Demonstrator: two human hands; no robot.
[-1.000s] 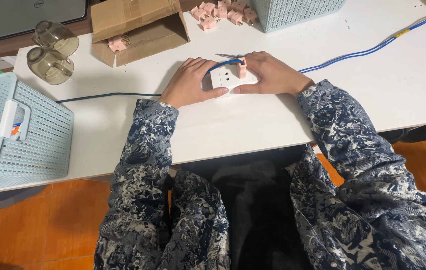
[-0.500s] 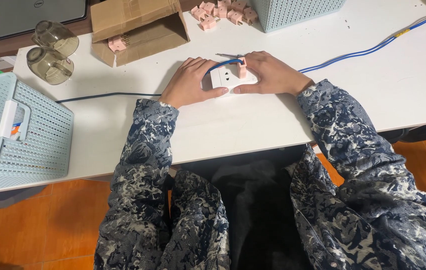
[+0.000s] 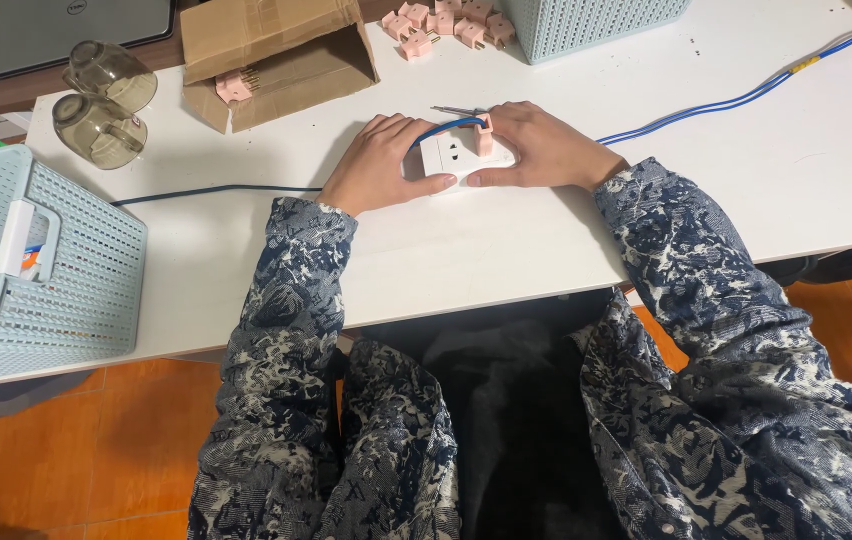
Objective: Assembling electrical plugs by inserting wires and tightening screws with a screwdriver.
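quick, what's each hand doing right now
Left hand: closed around the left side of the white socket block.
Right hand: gripping the block's right side, fingers at the pink plug.

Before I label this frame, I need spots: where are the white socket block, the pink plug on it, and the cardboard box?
white socket block (image 3: 453,155), head view, top face
pink plug (image 3: 485,138), head view, body
cardboard box (image 3: 264,30), head view, top flap

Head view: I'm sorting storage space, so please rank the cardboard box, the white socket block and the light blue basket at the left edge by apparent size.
Largest to smallest:
1. Light blue basket, though it is cut off by the frame and nearer the camera, so its lead is unsure.
2. Cardboard box.
3. White socket block, held between both hands.
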